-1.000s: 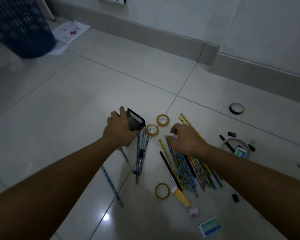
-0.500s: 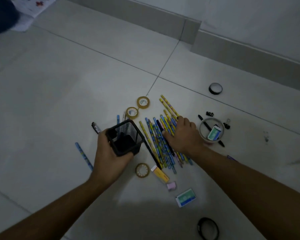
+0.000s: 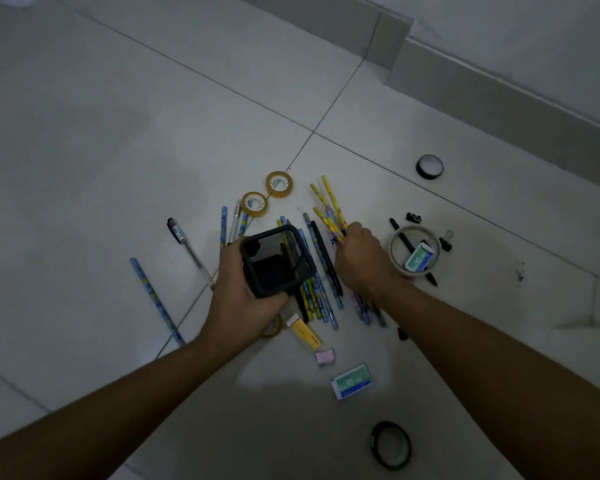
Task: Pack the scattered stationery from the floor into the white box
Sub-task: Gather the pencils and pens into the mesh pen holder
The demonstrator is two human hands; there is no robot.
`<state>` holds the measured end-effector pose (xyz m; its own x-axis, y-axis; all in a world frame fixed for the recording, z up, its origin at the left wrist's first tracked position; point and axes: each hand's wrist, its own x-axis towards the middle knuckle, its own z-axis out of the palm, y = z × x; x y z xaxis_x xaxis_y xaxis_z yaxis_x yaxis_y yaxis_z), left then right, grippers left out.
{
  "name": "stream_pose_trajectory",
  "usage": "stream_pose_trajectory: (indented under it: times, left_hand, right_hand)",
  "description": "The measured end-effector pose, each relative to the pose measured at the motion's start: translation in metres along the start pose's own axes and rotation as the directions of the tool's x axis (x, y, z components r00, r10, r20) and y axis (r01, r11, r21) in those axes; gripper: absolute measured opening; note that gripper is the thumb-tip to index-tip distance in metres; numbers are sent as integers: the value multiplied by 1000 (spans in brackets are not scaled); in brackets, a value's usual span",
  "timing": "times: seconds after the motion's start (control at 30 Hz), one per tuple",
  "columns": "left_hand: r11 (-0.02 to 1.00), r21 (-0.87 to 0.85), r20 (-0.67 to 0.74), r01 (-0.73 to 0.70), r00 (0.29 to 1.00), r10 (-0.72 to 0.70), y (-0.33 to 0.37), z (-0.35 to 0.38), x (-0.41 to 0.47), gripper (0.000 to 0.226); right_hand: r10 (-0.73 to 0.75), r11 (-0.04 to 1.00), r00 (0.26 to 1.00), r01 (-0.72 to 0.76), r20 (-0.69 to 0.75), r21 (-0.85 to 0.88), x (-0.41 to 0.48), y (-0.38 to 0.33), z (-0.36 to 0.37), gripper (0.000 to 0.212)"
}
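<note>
R hand (image 3: 359, 258) is fisted round a pencil bundle (image 3: 329, 209), long axis running away from the person. L hand (image 3: 246, 289) grips the mesh holder (image 3: 276, 259), mouth up, just left. White box not in view.

Two yellow tape rolls (image 3: 280, 183), two black tape rings (image 3: 429, 167), two binder clips (image 3: 414, 217).

Both forearms are bare to the frame edge, left hand (image 3: 246, 292) and right hand (image 3: 362, 259) ungloved.

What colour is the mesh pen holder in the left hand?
Black, seen in the head view: the mesh pen holder held in the left hand.
</note>
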<state>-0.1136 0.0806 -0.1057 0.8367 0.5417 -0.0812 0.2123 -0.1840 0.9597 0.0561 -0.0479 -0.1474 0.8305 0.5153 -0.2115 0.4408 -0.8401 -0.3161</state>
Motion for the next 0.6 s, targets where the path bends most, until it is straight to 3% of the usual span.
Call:
stream_pose_trajectory:
  times: [0.1, 0.17, 0.2, 0.3, 0.5, 0.6]
  left_hand:
    - [999, -11, 11, -44, 999, 44, 4, 7, 1, 68]
    - [998, 16, 9, -66, 998, 66, 8, 11, 1, 65]
    - [997, 27, 3, -68, 998, 68, 11, 13, 1, 66]
    - [996, 31, 0, -81, 997, 81, 15, 18, 3, 69]
    - [992, 69, 21, -109, 994, 108, 22, 32, 6, 66]
    - [993, 75, 65, -90, 994, 86, 25, 37, 5, 72]
  right_hand:
    - [75, 980, 997, -76, 14, 184, 4, 7, -7, 14]
    - [122, 912, 991, -131, 50, 389, 5, 8, -21, 10]
    - [157, 825, 985, -173, 75, 538, 4, 6, -31, 10]
    - [226, 400, 967, -203, 119, 894, -4, -7, -66, 10]
    - [177, -38, 984, 35, -28, 999, -12, -44, -123, 25]
    - [275, -151, 959, 107, -63, 983, -12, -65, -126, 38]
